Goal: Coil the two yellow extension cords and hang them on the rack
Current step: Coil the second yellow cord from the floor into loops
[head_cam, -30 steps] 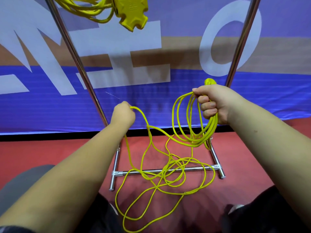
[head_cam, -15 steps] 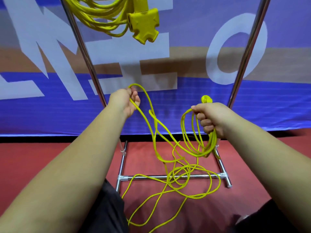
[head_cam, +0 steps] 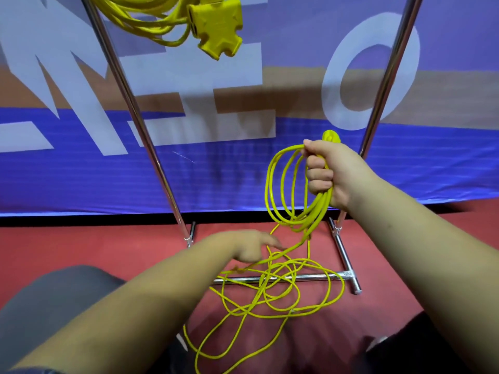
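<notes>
Head view: cord (head_cam: 266, 276) loose over crossbar (head_cam: 305, 278)

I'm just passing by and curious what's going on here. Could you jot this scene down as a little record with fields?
Activity: coiling a yellow extension cord beside a chrome rack
Right hand: grips several coiled loops, with the plug end poking above the fist
Left hand: low, reaching toward the loose cord on the red floor; blurred, grip unclear
Other cord: coiled, hanging high on the rack with its socket block
Left to do: gather the loose cord, then hang it
</notes>
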Tool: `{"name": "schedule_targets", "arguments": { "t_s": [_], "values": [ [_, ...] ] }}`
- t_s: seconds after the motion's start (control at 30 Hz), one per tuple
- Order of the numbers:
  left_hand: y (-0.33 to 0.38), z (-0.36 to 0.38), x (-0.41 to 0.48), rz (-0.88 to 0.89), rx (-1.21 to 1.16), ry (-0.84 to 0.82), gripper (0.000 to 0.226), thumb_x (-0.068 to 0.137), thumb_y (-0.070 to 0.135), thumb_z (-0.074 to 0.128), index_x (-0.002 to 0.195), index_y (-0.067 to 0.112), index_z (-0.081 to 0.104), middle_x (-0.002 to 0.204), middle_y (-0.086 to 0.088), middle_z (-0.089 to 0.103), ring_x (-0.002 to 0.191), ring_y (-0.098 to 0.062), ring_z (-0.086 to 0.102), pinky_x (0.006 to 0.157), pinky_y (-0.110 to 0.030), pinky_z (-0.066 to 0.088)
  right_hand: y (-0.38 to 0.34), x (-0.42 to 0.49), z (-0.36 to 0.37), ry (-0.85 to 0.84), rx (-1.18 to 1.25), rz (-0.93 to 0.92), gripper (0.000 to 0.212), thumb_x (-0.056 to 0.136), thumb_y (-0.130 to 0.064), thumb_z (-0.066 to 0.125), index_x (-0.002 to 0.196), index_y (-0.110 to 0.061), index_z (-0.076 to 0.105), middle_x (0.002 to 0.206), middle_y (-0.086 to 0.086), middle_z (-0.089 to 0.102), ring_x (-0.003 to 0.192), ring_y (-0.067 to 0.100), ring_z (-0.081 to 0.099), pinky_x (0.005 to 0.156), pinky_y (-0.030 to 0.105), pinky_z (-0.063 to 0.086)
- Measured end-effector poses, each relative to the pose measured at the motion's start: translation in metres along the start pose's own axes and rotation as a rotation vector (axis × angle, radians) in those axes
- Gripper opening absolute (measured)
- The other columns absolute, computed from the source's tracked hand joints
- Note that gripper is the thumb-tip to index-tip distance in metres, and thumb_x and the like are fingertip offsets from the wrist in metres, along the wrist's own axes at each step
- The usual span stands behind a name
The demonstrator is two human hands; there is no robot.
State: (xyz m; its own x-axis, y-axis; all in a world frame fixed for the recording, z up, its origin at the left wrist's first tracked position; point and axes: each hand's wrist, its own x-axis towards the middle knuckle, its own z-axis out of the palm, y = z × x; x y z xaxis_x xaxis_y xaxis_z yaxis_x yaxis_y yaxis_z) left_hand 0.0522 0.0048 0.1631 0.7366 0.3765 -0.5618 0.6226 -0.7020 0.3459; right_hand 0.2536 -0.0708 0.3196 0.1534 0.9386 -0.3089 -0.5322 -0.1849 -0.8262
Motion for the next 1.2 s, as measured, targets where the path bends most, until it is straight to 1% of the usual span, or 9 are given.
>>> {"name": "schedule_targets", "arguments": {
  "t_s": [0.13,0.23,0.37,0.43,0.53,0.6,0.83,1.03,1.2],
  "values": [
    [0.019,0.043,0.016,0.015,-0.232,-0.251,0.051,0.098,-0.001,0.047,0.139,0.023,0.065,0.124,-0.005,0.067,0.101,-0.020,0.062,0.086,-0.031,0.051,-0.002,0.001,0.006,-0.042,0.057,-0.018,0.023,0.108,-0.029,0.055,0.091,-0.015,0.057,0.056,-0.008,0.032,0.035,0.004,0.025,0.030,0.018,0.018],
    [0.017,0.053,0.015,-0.055,-0.320,-0.344,0.059,0.092,-0.015,0.031,0.136,0.007,0.064,0.129,-0.018,0.067,0.095,-0.022,0.064,0.075,-0.029,0.052,-0.006,-0.003,0.004,-0.078,0.014,-0.043,0.023,0.108,-0.030,0.053,0.093,-0.014,0.058,0.058,-0.007,0.034,0.036,0.005,0.024,0.032,0.019,0.018],
    [-0.012,0.057,0.011,-0.103,-0.073,-0.444,0.063,0.087,-0.010,0.035,0.131,0.021,0.070,0.137,-0.005,0.067,0.123,-0.023,0.063,0.108,-0.040,0.050,-0.014,-0.007,-0.004,-0.071,-0.029,-0.073,0.022,0.108,-0.029,0.052,0.095,-0.013,0.060,0.061,-0.006,0.040,0.035,0.007,0.023,0.033,0.020,0.016],
    [-0.017,0.058,0.009,-0.131,0.005,-0.452,0.064,0.088,-0.010,0.037,0.134,0.021,0.068,0.134,-0.004,0.067,0.117,-0.022,0.062,0.105,-0.037,0.051,-0.017,-0.007,-0.009,-0.064,-0.039,-0.079,0.023,0.109,-0.028,0.051,0.096,-0.012,0.061,0.061,-0.006,0.042,0.033,0.006,0.023,0.032,0.019,0.017],
    [-0.023,0.057,0.007,-0.222,-0.013,-0.375,0.066,0.089,-0.015,0.031,0.140,0.012,0.062,0.121,-0.011,0.068,0.099,-0.020,0.054,0.086,-0.034,0.046,-0.021,-0.007,-0.014,-0.056,-0.058,-0.084,0.023,0.109,-0.028,0.051,0.097,-0.011,0.061,0.060,-0.006,0.042,0.032,0.006,0.023,0.031,0.018,0.017],
    [-0.033,0.054,0.007,-0.245,-0.042,-0.307,0.057,0.094,-0.013,0.037,0.137,0.012,0.065,0.128,-0.011,0.070,0.098,-0.017,0.055,0.094,-0.034,0.049,-0.025,-0.007,-0.016,-0.045,-0.067,-0.100,0.023,0.109,-0.027,0.050,0.097,-0.011,0.061,0.059,-0.006,0.041,0.033,0.006,0.023,0.032,0.018,0.016],
    [-0.046,0.018,0.010,-0.108,-0.027,0.054,0.011,0.105,0.024,0.056,0.098,0.023,0.064,0.095,0.001,0.067,0.087,-0.017,0.057,0.078,-0.026,0.041,-0.027,-0.002,-0.024,0.030,-0.263,-0.185,0.022,0.108,-0.029,0.054,0.098,-0.011,0.063,0.060,-0.003,0.042,0.034,0.009,0.023,0.035,0.018,0.018],
    [-0.027,-0.054,-0.015,-0.077,-0.436,0.568,0.023,0.107,0.030,0.051,0.093,0.022,0.068,0.076,0.005,0.062,0.065,-0.015,0.056,0.061,-0.026,0.047,-0.011,-0.002,-0.021,0.092,-0.593,-0.239,0.027,0.096,-0.029,0.071,0.083,-0.007,0.062,0.061,0.009,0.037,0.038,0.018,0.023,0.044,0.024,0.021],
    [0.001,-0.099,-0.042,0.030,-0.842,0.685,0.033,0.110,0.029,0.046,0.106,0.006,0.069,0.075,0.002,0.049,0.054,-0.011,0.043,0.051,-0.024,0.033,0.006,0.003,-0.026,0.135,-0.724,-0.231,0.043,0.093,-0.026,0.077,0.062,-0.015,0.049,0.052,0.006,0.036,0.038,0.020,0.029,0.043,0.024,0.027]
  ]
}}
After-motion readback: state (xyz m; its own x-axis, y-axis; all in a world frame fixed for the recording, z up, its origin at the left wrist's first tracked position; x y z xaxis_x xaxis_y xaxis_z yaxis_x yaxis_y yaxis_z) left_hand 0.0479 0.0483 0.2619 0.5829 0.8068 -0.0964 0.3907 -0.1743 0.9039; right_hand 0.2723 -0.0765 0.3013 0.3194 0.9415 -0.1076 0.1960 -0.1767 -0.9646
